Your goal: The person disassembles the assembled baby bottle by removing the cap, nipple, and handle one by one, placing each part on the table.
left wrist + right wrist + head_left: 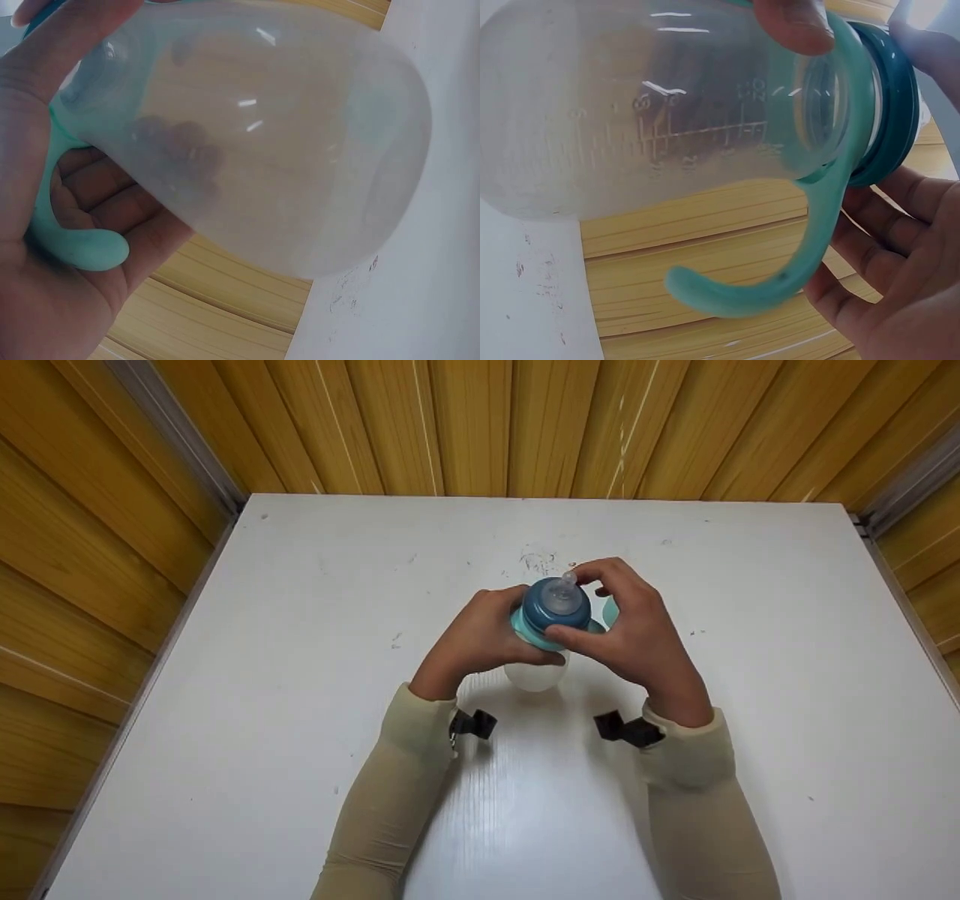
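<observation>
A clear baby bottle (534, 676) leans in both hands above the white table, its teat (561, 597) pointing up and away. My left hand (484, 636) grips it around the mint handle ring, with the thumb across the front. My right hand (641, 637) holds the dark blue screw collar (535, 607) between thumb and fingers. In the right wrist view, the collar (894, 101) sits by the mint ring, and a curved handle (735, 298) hangs below the marked bottle body. Another handle end (94, 249) lies against the left palm in the left wrist view.
A rounded mint piece (610, 612) shows behind the right hand, partly hidden by it. Under the hands spreads a white table (300, 660) with scuff marks. Yellow wood-look panels (472, 427) stand along its back and sides. Each sleeve cuff carries a black mount (474, 724).
</observation>
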`<state>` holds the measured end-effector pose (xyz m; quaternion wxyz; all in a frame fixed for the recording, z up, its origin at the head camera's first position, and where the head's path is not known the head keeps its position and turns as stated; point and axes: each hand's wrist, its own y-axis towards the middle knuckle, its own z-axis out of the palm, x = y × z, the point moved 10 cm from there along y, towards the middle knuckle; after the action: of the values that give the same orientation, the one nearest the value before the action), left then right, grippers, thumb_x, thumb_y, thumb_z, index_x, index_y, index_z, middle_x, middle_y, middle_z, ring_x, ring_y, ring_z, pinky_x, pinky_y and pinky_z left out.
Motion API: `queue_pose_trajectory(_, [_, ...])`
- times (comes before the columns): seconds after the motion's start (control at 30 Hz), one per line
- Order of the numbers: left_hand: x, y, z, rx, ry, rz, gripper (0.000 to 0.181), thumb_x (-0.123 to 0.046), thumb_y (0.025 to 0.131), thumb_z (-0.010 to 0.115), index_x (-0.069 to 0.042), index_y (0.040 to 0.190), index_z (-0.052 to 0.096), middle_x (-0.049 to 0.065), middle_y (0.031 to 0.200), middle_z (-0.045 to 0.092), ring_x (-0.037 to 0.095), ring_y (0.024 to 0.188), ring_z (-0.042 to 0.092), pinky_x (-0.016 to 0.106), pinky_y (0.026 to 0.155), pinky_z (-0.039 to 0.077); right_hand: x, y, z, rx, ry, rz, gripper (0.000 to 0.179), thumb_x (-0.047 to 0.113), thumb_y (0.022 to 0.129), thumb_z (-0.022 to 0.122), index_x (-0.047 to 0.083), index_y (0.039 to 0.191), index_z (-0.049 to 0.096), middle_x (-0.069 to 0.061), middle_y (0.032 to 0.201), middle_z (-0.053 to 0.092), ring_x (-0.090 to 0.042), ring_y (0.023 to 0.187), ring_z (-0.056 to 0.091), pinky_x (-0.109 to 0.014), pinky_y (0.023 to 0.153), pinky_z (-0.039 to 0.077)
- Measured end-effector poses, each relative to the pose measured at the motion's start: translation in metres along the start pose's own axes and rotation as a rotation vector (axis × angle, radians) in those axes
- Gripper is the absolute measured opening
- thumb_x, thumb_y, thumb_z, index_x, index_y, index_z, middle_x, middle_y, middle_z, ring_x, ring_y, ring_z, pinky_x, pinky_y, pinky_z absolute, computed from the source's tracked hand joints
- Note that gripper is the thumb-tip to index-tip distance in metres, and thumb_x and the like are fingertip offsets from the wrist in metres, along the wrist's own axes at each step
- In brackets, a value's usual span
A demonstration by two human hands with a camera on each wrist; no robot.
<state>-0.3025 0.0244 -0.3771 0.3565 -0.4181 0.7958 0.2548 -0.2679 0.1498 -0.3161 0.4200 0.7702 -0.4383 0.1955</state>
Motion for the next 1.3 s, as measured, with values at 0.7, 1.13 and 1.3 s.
queue_pose_trajectory(0.7, [0.0011, 0.0001, 0.0001, -0.007, -0.010, -0.004, 0.070, -0.045, 0.064, 0.088, -0.017, 0.123, 0.062, -0.007, 0.114, 0.069, 0.007, 0.104, 0.062, 0.031, 0.096, 0.050, 0.0014, -0.0019, 0.0027, 0.045, 0.001, -0.029, 0.052, 0.024, 0.076, 0.079, 0.012, 0.124, 0.060, 0.001, 0.121, 0.061, -0.012, 0.110, 0.055, -0.039, 0.085, 0.044])
queue_pose_trajectory(1.13, [-0.0011, -0.0005, -0.0010, -0.013, -0.014, 0.004, 0.069, -0.044, 0.065, 0.088, -0.017, 0.123, 0.062, -0.007, 0.114, 0.069, 0.007, 0.103, 0.062, 0.030, 0.096, 0.050, 0.0030, -0.0019, 0.0035, 0.065, 0.020, -0.039, 0.055, 0.022, 0.078, 0.077, 0.012, 0.129, 0.059, -0.001, 0.127, 0.060, -0.012, 0.116, 0.054, -0.045, 0.097, 0.046])
queue_pose_trajectory(1.3, [-0.0028, -0.0006, -0.0013, -0.016, -0.013, 0.030, 0.068, -0.044, 0.065, 0.088, -0.017, 0.122, 0.062, -0.007, 0.112, 0.069, 0.006, 0.101, 0.063, 0.029, 0.093, 0.050, 0.0025, -0.0017, 0.0033, 0.060, 0.034, -0.025, 0.058, 0.025, 0.075, 0.081, 0.014, 0.128, 0.059, 0.003, 0.124, 0.059, -0.009, 0.111, 0.052, -0.039, 0.086, 0.043])
